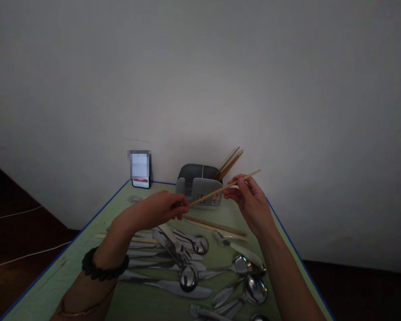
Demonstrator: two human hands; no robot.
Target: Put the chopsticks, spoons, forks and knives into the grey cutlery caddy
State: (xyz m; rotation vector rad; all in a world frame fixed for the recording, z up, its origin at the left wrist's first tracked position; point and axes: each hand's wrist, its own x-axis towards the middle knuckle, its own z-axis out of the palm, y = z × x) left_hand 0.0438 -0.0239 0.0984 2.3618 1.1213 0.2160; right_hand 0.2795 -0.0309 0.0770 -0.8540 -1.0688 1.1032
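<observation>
Green table [160,307] beneath | grey caddy [203,185] at far edge | left hand [163,206]: pinching lower end of pale chopstick [207,196] | right hand [250,196]: pinching it nearer upper end | pale chopstick: aslant between both, upper tip past right hand

Knives [169,285] lie on a table [163,310], spoons [255,289] among them and to their right. Behind, loose chopsticks [217,226] rest before a cutlery holder [200,185], more chopsticks [231,163] leaning in its right compartment; a phone [140,167] stands left of it, before the wall [200,80].
</observation>
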